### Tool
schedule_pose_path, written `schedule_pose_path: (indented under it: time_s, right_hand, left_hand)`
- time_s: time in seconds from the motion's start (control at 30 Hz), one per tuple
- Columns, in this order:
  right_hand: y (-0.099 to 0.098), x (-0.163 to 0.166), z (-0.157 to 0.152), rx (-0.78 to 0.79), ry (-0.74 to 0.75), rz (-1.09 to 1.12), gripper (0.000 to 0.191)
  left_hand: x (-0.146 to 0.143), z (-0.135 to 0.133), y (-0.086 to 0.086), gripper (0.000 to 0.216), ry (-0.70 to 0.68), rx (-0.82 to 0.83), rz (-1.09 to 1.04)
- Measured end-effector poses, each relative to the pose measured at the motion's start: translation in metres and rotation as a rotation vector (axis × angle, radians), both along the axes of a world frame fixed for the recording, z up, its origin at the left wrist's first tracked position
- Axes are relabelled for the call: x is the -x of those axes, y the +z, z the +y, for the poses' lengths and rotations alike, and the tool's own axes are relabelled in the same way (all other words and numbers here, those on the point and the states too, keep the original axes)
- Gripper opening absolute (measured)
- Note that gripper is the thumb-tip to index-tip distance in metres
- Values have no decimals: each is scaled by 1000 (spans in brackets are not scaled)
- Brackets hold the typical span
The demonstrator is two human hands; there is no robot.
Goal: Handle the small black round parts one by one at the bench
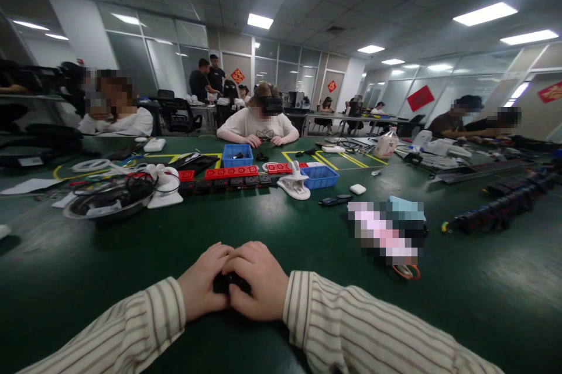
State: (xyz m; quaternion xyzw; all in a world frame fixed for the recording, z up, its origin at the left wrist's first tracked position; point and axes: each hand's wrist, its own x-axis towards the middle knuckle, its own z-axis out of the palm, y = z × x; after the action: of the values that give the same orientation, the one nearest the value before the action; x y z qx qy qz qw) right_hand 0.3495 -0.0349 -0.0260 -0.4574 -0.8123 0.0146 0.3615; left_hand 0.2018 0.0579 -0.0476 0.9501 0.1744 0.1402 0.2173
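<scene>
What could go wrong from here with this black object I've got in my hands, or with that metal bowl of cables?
Your left hand and right hand cover most of the black object, so a loosened grip might go unnoticed. Farther off, the cables lie heaped in the metal bowl; pulling one could drag others out.

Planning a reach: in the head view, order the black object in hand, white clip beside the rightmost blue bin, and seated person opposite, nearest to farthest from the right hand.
1. Black object: in the right hand, partly hidden.
2. White clip: ahead, slightly right.
3. Seated person: across the table.
</scene>
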Motion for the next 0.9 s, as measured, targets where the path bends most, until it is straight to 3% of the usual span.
schedule_pose_path:
  time_s: [0.17,0.4,0.57,0.77,0.9]
  right_hand:
    - [-1,-2,2,-51,84,59,27]
    - [-5,-3,2,8,-154,89,39]
    - [-4,1,0,62,-241,49,42]
    - [-3,2,0,97,-237,-14,29]
    - [-2,0,2,75,-151,-26,21]
  left_hand:
    - [0,4,-4,47,-11,-12,-32]
    - [3,6,-12,67,45,-77,-34]
    - [3,1,-11,75,53,-145,-10]
    - [0,-1,-2,46,36,-119,-19]
    - [0,1,-1,43,4,-66,-13]
